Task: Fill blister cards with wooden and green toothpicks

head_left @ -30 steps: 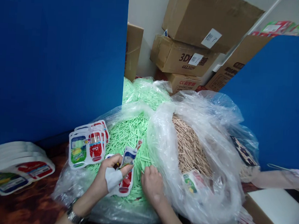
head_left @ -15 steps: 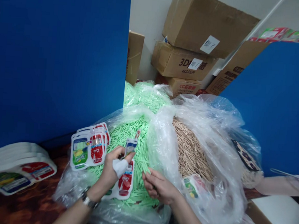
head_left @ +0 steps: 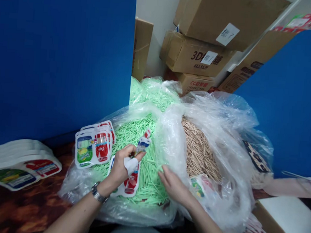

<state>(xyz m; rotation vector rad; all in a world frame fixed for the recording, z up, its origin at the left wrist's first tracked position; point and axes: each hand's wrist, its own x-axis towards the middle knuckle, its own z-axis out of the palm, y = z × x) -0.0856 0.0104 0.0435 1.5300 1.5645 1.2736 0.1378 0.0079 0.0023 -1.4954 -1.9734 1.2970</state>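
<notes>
My left hand (head_left: 122,164) is closed round a small printed packet (head_left: 143,144), held nearly edge-on above the pile of thin green sticks (head_left: 133,132). A white wrap (head_left: 130,165) covers part of this hand, and a metal watch (head_left: 98,193) is on the wrist. My right hand (head_left: 172,183) reaches to the right side of the green pile, beside the clear plastic bag (head_left: 170,138). Its fingers are stretched out, fingertips against the sticks; the thumb is hidden. Below my left hand lies a bottle-shaped cola packet (head_left: 131,186).
Stacked cola-and-lemon packets (head_left: 92,147) lie left on the bag. More flat packets (head_left: 21,164) are piled at far left. Brown sticks (head_left: 198,148) fill another bag at right. Cardboard boxes (head_left: 199,55) stand behind; blue panels (head_left: 60,60) flank both sides.
My right hand has moved up and right; the green sticks that showed in its fingers are no longer visible there. My left hand has risen slightly with the packet. The camera view has shifted.
</notes>
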